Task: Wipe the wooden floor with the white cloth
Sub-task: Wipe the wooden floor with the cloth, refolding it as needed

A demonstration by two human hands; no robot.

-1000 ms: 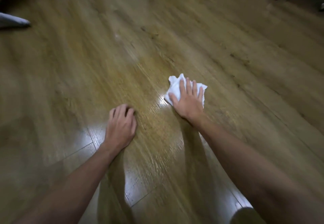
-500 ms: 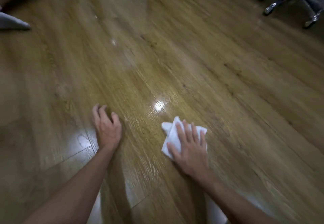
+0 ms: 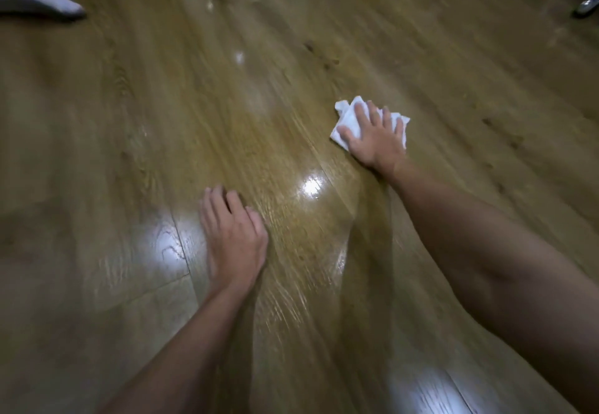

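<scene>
The white cloth [image 3: 348, 122] is pressed flat on the wooden floor [image 3: 453, 73] by the right hand [image 3: 376, 136] – fingers spread, nothing gripped. Soft, light, easily bunched – best held down from above. The left hand [image 3: 235, 238] is rested on the floor, empty.

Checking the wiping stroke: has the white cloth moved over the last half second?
Yes. The white cloth, pressed flat under the right hand, has slid forward, away from the person, past the bright glare spot it was level with before.
</scene>
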